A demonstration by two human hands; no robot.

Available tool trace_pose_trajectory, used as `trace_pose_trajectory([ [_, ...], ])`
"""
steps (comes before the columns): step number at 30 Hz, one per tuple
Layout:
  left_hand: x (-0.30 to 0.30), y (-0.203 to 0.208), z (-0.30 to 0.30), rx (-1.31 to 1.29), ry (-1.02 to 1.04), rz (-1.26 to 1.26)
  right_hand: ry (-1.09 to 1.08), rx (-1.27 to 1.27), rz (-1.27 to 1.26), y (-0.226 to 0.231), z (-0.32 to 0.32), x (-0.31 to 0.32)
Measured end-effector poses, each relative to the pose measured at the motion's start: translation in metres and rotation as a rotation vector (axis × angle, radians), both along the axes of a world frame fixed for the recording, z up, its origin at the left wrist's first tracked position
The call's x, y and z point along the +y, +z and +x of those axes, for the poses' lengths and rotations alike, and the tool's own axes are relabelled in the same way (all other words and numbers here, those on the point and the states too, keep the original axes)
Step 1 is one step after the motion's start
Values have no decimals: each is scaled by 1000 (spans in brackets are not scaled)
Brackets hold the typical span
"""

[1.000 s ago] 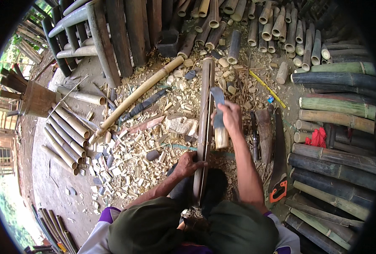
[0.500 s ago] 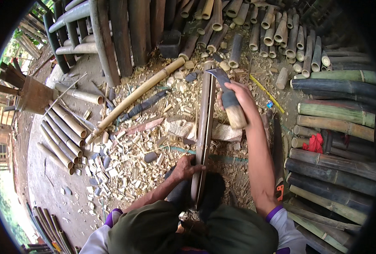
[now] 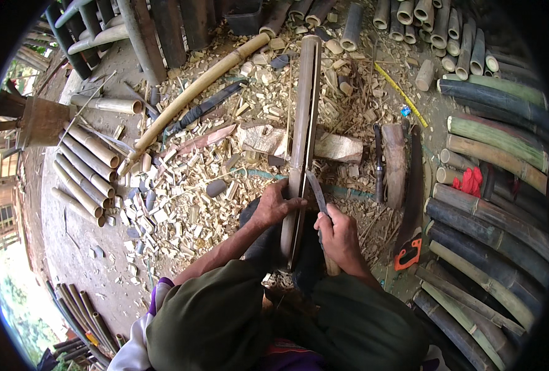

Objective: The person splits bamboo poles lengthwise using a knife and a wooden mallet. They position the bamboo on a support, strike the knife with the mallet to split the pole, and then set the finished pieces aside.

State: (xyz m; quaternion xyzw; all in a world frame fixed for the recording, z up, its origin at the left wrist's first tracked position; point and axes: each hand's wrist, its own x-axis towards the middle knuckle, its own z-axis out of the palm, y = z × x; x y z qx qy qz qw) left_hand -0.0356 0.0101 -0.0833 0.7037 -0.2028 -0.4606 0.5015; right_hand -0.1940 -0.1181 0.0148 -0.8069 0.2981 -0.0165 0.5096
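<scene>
A brown bamboo pole (image 3: 302, 105) with a long dark split along its right side slopes away from between my knees. It lies across a pale chopped log (image 3: 339, 148). My left hand (image 3: 274, 207) is wrapped round the pole's lower part, thumb across the top. In my right hand (image 3: 341, 238), closed round the handle, is a curved-blade knife (image 3: 317, 193). Its blade tip meets the pole's right side by the split, a little beyond my left thumb; how deep it sits I cannot tell. The pale butt of the handle shows below my right fist.
Wood chips (image 3: 188, 210) cover the ground. A sheathed machete (image 3: 206, 108) and a long bamboo pole (image 3: 194, 93) lie at the left. To the right are a handsaw (image 3: 407, 250), a yellow measuring tape (image 3: 401, 93), a red cloth (image 3: 469, 181) and stacked bamboo (image 3: 491, 232).
My right hand has brought the knife down and nearer, from beside the pole's far end to its split near my left hand. The left hand still holds the pole. The view has shifted.
</scene>
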Motion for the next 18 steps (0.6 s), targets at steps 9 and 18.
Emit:
trace_pose_trajectory([
  [9,-7,-1,-12,-197,4,123,32,38,-275,-2,11,6],
  [18,-11,6,-13,-333,-55,277,35,179,-247,-5,24,10],
])
